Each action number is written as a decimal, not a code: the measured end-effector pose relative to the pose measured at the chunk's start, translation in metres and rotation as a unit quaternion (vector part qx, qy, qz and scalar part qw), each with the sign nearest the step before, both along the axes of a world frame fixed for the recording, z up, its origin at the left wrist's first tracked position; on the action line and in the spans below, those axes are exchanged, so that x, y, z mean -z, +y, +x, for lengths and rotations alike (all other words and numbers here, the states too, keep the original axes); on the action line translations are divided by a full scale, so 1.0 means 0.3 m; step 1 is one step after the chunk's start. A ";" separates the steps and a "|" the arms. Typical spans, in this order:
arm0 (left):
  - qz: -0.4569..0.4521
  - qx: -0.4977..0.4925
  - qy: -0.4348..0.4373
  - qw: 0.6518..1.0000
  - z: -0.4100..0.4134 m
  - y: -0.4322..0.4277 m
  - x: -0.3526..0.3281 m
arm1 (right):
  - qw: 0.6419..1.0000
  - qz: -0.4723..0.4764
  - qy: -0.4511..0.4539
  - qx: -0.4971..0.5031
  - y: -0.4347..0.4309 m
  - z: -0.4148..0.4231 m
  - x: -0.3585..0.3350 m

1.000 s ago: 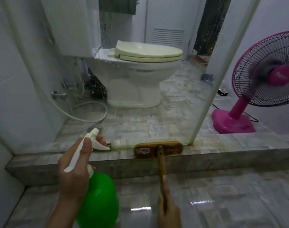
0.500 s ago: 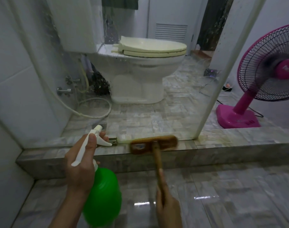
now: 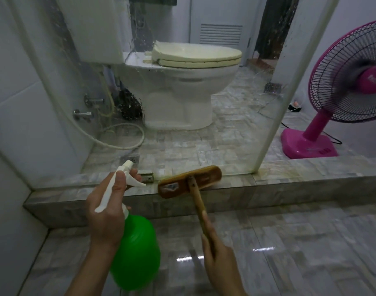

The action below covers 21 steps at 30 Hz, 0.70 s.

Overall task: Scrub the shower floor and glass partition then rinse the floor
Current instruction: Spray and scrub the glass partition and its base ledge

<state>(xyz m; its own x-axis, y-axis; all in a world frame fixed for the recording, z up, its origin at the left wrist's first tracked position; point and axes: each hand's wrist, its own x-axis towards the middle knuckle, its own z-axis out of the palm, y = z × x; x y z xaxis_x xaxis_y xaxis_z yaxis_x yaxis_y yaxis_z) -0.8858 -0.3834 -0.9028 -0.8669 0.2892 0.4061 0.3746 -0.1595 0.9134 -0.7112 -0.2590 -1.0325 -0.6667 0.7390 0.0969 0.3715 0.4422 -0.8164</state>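
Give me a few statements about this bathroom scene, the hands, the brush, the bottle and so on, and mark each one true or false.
1. The left hand holds a green spray bottle. True.
2. The right hand holds the brush by its head. False: it grips the wooden handle, and the head sits on the tiled ledge at the foot of the glass.
3. The toilet has its lid raised. False: the lid is down.
4. A pink fan stands to the right of the glass partition. True.
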 end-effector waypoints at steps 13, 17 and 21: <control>-0.127 0.027 -0.008 0.991 0.030 0.013 0.119 | 0.984 -0.033 0.065 0.160 0.099 0.073 -0.015; -0.144 0.051 0.002 0.988 0.005 0.006 0.128 | 0.979 -0.104 0.101 0.142 0.100 0.077 -0.022; -0.136 0.025 -0.013 0.990 0.005 0.007 0.101 | 0.981 -0.125 0.107 0.104 0.156 0.088 -0.035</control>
<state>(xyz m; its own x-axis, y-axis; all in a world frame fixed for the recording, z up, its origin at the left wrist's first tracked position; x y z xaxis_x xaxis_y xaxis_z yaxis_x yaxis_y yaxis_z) -0.8843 -0.3814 -0.9330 -0.8582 0.4270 0.2849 0.3479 0.0757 0.9345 -0.6848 -0.2121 -1.0220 -0.4828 0.8756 0.0162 0.2409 0.1505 -0.9588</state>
